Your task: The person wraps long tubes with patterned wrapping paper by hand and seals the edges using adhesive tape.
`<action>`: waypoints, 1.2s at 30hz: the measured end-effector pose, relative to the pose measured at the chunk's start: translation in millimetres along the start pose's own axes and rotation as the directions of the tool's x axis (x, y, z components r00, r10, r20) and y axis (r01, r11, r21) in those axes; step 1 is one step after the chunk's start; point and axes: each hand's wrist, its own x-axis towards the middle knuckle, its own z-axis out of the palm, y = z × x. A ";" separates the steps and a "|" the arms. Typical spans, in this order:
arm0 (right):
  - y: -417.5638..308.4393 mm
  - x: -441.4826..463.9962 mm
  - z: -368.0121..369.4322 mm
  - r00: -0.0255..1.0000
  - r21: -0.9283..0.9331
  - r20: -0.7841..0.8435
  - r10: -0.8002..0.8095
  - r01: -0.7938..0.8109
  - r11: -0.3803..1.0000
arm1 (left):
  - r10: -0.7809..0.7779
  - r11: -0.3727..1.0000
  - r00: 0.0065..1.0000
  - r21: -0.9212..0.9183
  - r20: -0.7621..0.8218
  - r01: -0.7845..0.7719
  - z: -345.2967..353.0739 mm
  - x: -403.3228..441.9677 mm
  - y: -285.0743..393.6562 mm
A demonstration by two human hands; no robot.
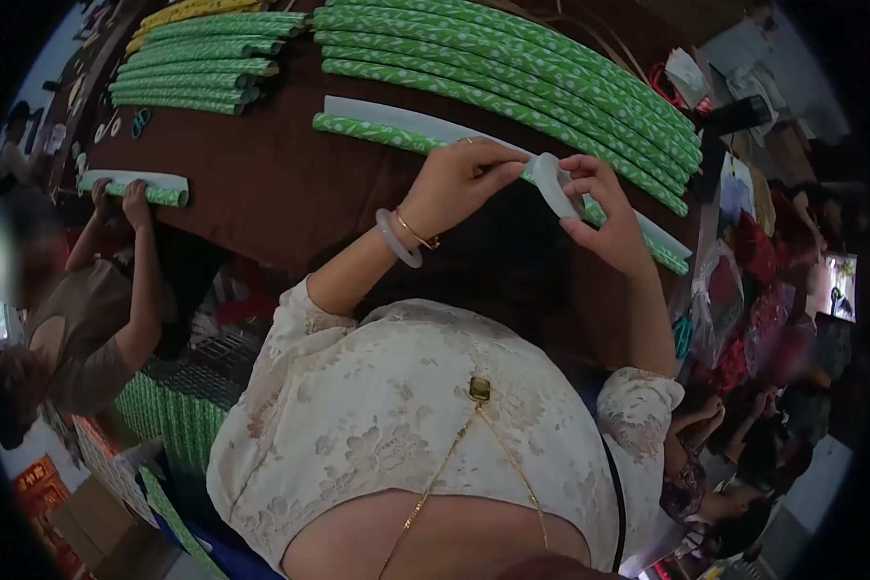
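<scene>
My right hand [604,215] holds a roll of whitish tape [555,186] on edge, its fingers curled around the right side of the ring. Just to the left, my left hand [462,182] pinches thumb and forefinger together at the tape's edge, seemingly on its loose end. Directly beyond both hands lies a partly rolled sheet of green patterned wrapping paper [377,133], its white inner side [416,120] showing along the far edge. Part of this roll is hidden behind my hands and the tape.
Several finished green rolls [493,87] lie across the table [251,184]. More green rolls [198,63] and yellow ones [198,10] sit at the far left, with scissors [141,122] nearby. A co-worker's hands [121,201] hold another green roll [169,193] at left.
</scene>
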 end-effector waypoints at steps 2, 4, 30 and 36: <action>-1.9 8.0 9.6 0.999 0.001 0.034 -0.018 0.018 1.000 | 0.034 0.994 0.999 0.103 -0.016 -0.032 -2.1 -6.8 1.2; -4.0 16.1 17.3 0.998 -0.023 0.047 -0.035 0.036 0.999 | 0.044 0.993 0.996 0.112 -0.079 -0.035 -5.2 -11.8 -3.7; 61.4 117.5 43.3 0.791 0.228 0.360 0.495 -0.589 0.775 | -0.103 0.692 0.837 0.566 -0.538 0.449 -178.0 3.7 -127.6; 74.8 112.2 68.4 0.784 0.238 0.235 0.574 -0.619 0.749 | -0.197 0.619 0.800 0.561 -0.567 0.550 -182.7 9.6 -147.1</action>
